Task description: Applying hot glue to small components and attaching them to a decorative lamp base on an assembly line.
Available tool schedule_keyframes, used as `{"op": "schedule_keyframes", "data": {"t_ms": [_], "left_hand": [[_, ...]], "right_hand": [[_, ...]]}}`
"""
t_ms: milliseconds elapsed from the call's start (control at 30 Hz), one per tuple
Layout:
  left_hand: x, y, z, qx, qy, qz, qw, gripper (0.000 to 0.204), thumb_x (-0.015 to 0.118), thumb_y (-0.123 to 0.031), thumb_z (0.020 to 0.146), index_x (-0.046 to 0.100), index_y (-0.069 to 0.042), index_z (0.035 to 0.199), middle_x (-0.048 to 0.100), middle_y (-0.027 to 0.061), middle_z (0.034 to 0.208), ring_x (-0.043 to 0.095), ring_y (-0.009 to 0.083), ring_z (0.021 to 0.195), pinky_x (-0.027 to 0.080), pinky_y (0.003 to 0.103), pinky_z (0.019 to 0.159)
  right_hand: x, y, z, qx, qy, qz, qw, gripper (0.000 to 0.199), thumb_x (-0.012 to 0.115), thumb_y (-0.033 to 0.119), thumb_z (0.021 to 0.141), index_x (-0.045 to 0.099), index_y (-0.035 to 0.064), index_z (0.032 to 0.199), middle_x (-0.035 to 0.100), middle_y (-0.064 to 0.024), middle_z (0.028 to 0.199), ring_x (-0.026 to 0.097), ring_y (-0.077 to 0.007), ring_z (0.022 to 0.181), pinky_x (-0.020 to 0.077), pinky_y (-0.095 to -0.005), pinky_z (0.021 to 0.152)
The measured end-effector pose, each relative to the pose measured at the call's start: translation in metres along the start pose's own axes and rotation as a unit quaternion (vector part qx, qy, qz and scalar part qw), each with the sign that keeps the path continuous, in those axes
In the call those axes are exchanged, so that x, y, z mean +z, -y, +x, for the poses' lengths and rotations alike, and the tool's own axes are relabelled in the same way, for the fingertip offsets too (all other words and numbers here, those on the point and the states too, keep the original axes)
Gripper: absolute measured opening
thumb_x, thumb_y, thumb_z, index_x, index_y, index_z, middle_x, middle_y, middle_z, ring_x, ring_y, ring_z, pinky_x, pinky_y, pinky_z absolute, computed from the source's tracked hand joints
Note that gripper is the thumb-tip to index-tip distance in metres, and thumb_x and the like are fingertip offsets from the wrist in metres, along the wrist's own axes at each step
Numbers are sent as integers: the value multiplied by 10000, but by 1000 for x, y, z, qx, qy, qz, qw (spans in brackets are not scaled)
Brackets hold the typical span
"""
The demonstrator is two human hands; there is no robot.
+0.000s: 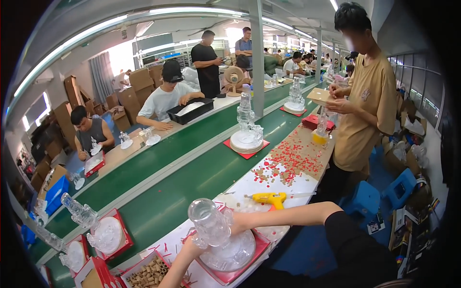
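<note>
Left hand [192, 246] and right hand [236, 223] flank the tower [207, 225], presumably steadying it; I cannot tell finger closure or hold. Glue gun [272, 198] beyond.

I can see a plain black sleeve [360, 245] well back from the fingers of the right hand [238, 222], its edge near the elbow; closer to them, that forearm [293, 214] is bare.
</note>
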State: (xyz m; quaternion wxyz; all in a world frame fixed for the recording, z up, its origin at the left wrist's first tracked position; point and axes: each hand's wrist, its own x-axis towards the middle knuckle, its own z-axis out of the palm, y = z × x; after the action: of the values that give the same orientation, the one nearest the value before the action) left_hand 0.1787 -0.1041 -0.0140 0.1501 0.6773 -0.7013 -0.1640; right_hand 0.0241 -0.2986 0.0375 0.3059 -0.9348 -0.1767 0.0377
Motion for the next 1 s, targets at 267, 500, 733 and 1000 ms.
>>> {"op": "schedule_keyframes", "data": {"t_ms": [267, 500, 733, 1000], "left_hand": [[22, 24, 3, 40, -55, -38, 997, 519, 629, -299, 751, 570, -149, 1245, 579, 150, 1245, 627, 336, 1003, 513, 391, 851], [41, 40, -4, -59, -64, -23, 996, 350, 604, -294, 784, 669, -151, 1098, 656, 138, 1108, 646, 331, 954, 519, 385, 835], [12, 5, 3, 1, -127, -79, 989, 338, 629, -273, 784, 670, -110, 1077, 678, 138, 1047, 644, 318, 960, 512, 370, 829], [-59, -50, -41, -236, -50, -257, 936, 348, 646, -191, 784, 625, -32, 1093, 670, 194, 961, 638, 336, 883, 503, 402, 759]], "right_hand": [[-8, 5, 4, -96, -112, -37, 988, 451, 570, 275, 848, 565, 30, 1226, 577, -209, 1229, 550, -344, 1140, 418, -404, 989], [-31, -1, 12, -61, 72, -14, 995, 449, 539, 240, 914, 508, 28, 1308, 493, -195, 1349, 472, -342, 1234, 342, -395, 1075], [-31, -11, 14, -61, 98, 33, 993, 498, 561, 264, 919, 466, 31, 1349, 450, -183, 1397, 423, -313, 1284, 304, -381, 1101], [-60, -2, -27, 129, -82, 50, 987, 331, 609, 284, 856, 624, 24, 1061, 659, -166, 994, 624, -327, 911, 482, -422, 789]]}}
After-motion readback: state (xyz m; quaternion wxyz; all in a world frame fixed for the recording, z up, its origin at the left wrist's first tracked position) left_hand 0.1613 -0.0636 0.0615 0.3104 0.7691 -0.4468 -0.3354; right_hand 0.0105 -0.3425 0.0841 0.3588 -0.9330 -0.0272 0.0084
